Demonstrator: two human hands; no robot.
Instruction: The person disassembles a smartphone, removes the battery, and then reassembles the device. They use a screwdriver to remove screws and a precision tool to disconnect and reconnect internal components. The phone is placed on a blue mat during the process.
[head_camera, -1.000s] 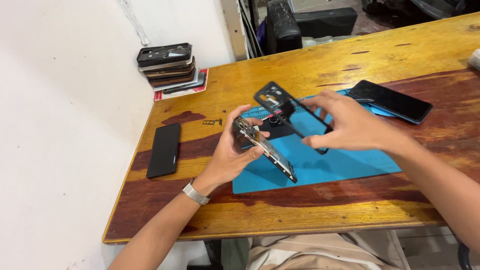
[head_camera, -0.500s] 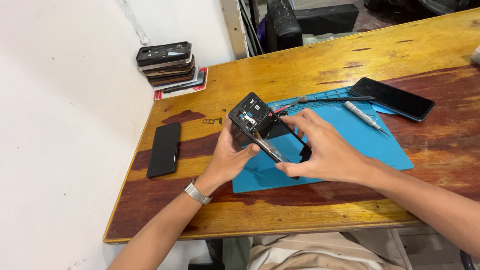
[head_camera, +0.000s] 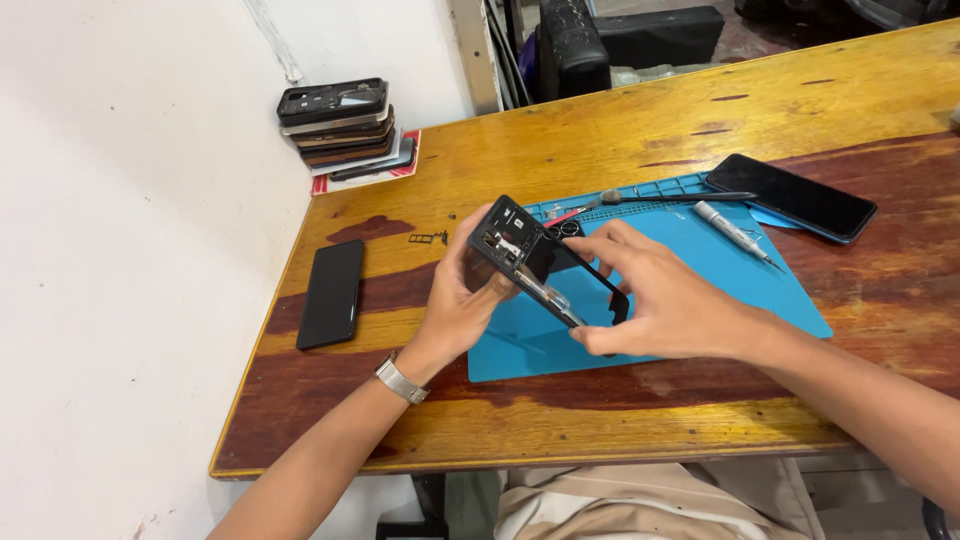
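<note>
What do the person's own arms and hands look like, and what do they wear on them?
Both forearms are bare, with no sleeves in view, and both hands are ungloved. The left hand has a silver metal watch band on its wrist. The right hand shows no ring, band or watch, and its wrist is bare too. No marks or tattoos are visible on either arm.

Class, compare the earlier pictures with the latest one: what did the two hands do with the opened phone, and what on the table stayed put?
The right hand, earlier raised holding a black part apart from the phone frame, came down and now grips the frame's lower end. The left hand kept holding its upper end. The blue mat, screwdriver, both dark phones and the stack of phones stayed put.
</note>
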